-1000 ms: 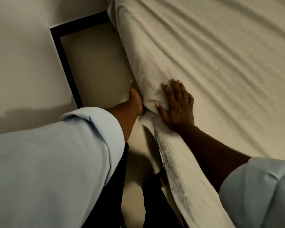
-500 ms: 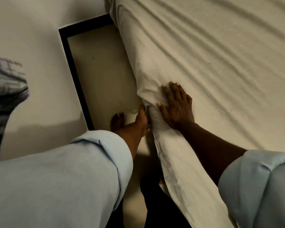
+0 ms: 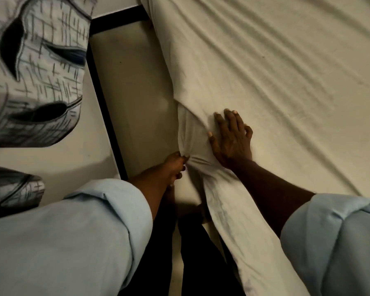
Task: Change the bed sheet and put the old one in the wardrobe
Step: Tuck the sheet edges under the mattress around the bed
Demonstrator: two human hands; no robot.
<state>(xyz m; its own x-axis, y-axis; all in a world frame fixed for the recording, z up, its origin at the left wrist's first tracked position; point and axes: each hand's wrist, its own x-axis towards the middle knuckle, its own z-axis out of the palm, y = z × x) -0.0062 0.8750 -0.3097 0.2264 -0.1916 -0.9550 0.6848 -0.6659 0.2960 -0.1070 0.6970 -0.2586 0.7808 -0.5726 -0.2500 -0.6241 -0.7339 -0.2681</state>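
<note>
A cream bed sheet [image 3: 276, 82] covers the mattress and fills the right of the head view, creased in long diagonal folds. At the mattress's left side my left hand [image 3: 175, 165] pinches a gathered bunch of the sheet's hanging edge [image 3: 192, 142], with the cloth drawn tight toward it. Just right of that, my right hand [image 3: 231, 137] lies flat on top of the sheet by the mattress edge, its fingers spread and pressing down. Light blue sleeves cover both forearms.
A narrow strip of pale floor [image 3: 137, 103] runs between the bed and a black skirting line [image 3: 107, 116] along the wall. A white cloth with a dark grid pattern [image 3: 34, 67] lies at the upper left. My dark trouser legs [image 3: 201, 253] stand beside the bed.
The view has swung left and the patterned cloth has come into sight. My left hand has dropped lower along the mattress side and now pinches the sheet. My right hand stays pressed on top.
</note>
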